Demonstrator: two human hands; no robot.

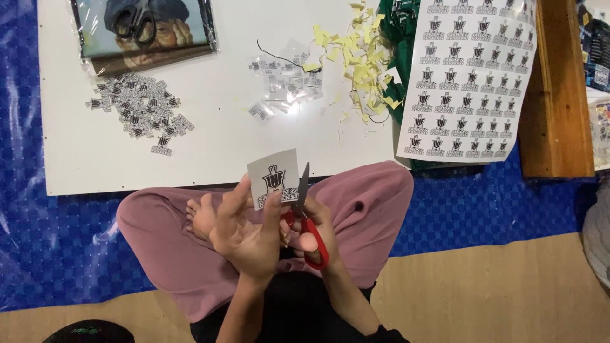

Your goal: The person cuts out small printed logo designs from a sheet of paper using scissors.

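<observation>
Left hand (249, 234) pinching a small white sticker piece (274, 178) by its lower edge, thumb on one side and fingertips on the other, closed firmly on the paper. Right hand (316, 230) just beside it, fingers through the red loops of the scissors (305, 219), closed round the handles. Blades pointing up alongside the right edge of the piece, seemingly near shut, though too thin here to be sure. Piece held up over the lap, above crossed legs in pink trousers (368, 203).

Risks, judged from this:
- Left fingertips very close to the blade line; a slip inward could nick the thumb or forefinger.
- Grip low on the piece, upper part free; could flop or twist under the blade, sending the cut into the printed black emblem.
- Nothing beneath but the lap, so trimmings and a dropped piece would land on the trousers or the blue mat (57, 228) rather than the white board (210, 133).

Beyond the grip, on the board: a heap of cut stickers (140, 111) up and left, yellow scraps (362, 57) up and right, an uncut sheet (467, 76) further right, black scissors (135, 24) on a picture at the far left.
</observation>
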